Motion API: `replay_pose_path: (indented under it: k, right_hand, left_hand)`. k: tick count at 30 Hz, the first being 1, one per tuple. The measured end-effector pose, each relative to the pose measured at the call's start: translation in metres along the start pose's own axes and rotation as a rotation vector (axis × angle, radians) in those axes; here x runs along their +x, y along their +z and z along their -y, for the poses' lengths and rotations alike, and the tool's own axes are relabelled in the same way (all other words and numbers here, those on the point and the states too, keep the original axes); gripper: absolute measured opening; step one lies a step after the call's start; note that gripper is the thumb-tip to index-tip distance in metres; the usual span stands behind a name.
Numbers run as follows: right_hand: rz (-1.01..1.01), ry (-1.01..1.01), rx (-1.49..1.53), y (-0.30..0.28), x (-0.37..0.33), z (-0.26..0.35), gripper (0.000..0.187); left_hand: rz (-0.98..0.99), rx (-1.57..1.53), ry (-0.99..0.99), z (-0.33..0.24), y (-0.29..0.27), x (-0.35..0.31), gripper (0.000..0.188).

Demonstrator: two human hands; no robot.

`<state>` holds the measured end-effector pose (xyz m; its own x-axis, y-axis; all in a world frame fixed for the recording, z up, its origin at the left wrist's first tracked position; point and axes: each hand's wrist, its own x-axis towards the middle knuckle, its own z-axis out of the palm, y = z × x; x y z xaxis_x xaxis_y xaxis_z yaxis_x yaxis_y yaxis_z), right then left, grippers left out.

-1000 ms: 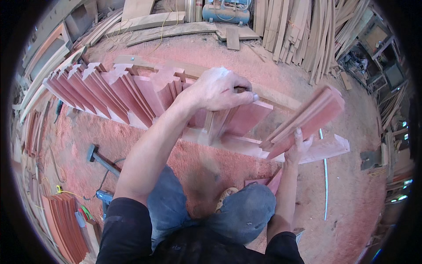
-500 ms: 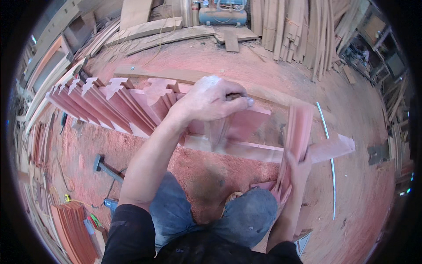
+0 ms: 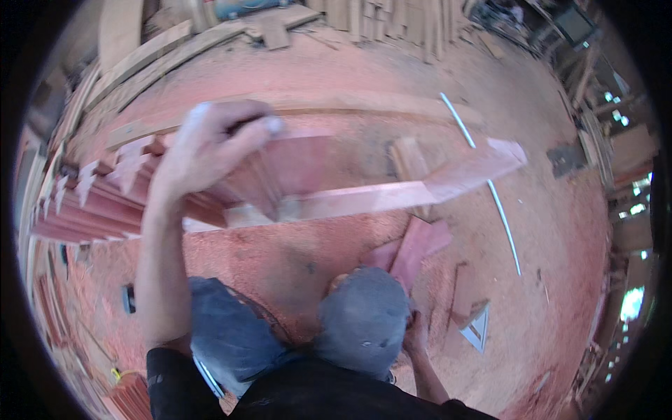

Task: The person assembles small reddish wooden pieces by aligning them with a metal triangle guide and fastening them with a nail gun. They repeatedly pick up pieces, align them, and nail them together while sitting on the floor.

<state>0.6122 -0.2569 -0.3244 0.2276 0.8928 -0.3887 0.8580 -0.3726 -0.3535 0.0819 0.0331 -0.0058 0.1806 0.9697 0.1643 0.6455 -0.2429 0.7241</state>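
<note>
My left hand (image 3: 217, 147), somewhat blurred, curls over the top of a short reddish moulded wood piece (image 3: 260, 185). That piece stands on a long pale-red board (image 3: 364, 198) lying across in front of me. Left of it, several grooved moulding pieces (image 3: 98, 185) stand in a row along the same board. My right hand (image 3: 416, 332) is low beside my right knee, its fingers mostly hidden there. Just ahead of that knee, a reddish board (image 3: 413, 253) lies crossed over another on the floor.
A thin pale rod (image 3: 500, 217) lies on the dusty floor at right. A triangular square (image 3: 477, 327) rests near my right hand. The dark head of a hammer (image 3: 128, 299) shows at left. Long planks (image 3: 392, 28) lean at the back.
My right hand has dropped back toward my knee, and the reddish piece it held upright is no longer raised. My view has shifted to the right; my left hand stays on the moulding.
</note>
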Motion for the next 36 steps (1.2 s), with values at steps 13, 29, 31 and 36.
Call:
replay_pose_path:
  k: [13, 29, 31, 36]
  right_hand:
    - [-0.844, 1.256, 0.485, -0.096, 0.056, -0.233, 0.068]
    - [-0.729, 0.877, 1.453, -0.034, 0.062, -0.366, 0.070]
    - [-0.541, 0.656, 1.683, -0.038, 0.061, -0.360, 0.070]
    - [-0.932, 0.430, 1.376, -0.126, 0.104, -0.262, 0.060]
  left_hand:
    - [0.026, 0.095, -0.103, -0.005, -0.002, 0.001, 0.038]
    - [-0.053, 0.098, 0.006, -0.005, 0.001, 0.001, 0.046]
    - [-0.047, 0.116, -0.011, -0.004, 0.001, -0.001, 0.045]
    - [-0.032, 0.155, 0.013, -0.003, -0.001, -0.001, 0.046]
